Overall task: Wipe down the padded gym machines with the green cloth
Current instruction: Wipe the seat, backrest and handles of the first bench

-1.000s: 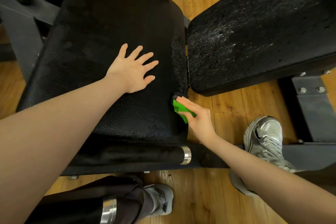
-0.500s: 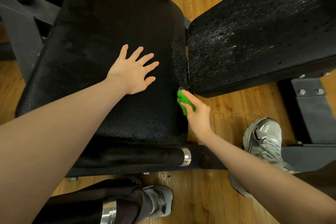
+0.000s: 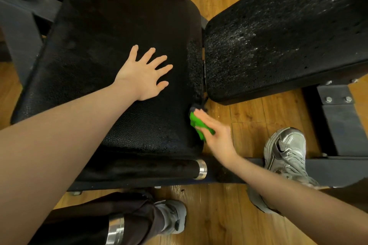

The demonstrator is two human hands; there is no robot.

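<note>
Green cloth (image 3: 199,125): small, bright green, bunched into a wad. You have it pressed against the right side edge of the near pad, close to the gap between the two pads; most of it is covered.

Near pad (image 3: 123,32): large, black, pebbled upholstery with rounded corners, broad face toward you.

Far pad (image 3: 278,42): black, same texture, just right of the first, speckled with pale droplets or sheen.
</note>
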